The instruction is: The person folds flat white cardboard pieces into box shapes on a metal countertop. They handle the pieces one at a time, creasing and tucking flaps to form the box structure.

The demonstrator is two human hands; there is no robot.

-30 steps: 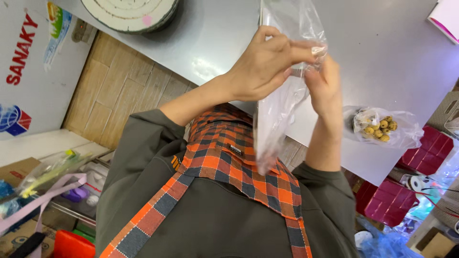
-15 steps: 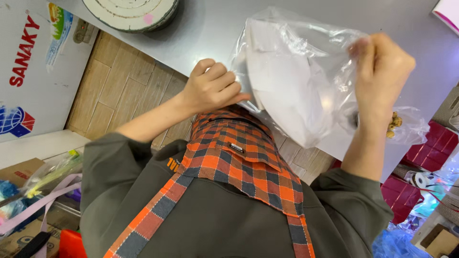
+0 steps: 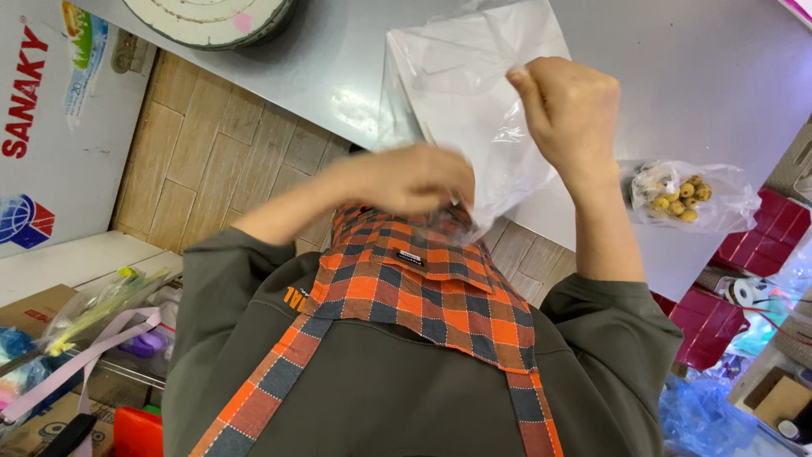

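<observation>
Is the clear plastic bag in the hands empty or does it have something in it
Empty, as far as shows: the clear plastic bag hangs see-through between the left hand and right hand, only grey table behind it.

Grey counter [image 3: 727, 76] across top of view. Round white cake-like disc [image 3: 211, 13] at counter's far left edge, partly cut off. Small clear bag of yellow-brown balls [image 3: 681, 196] near counter's right edge. Wood-look floor tiles [image 3: 194, 161] below counter. White chest appliance [image 3: 51, 127] at left. Orange plaid apron [image 3: 414, 288] over dark green sweatshirt [image 3: 397, 398]. Red boxes [image 3: 736, 279] at right, tape roll [image 3: 744, 292] beside them. Cardboard box [image 3: 34, 309] and purple strap [image 3: 76, 368] lower left.
</observation>
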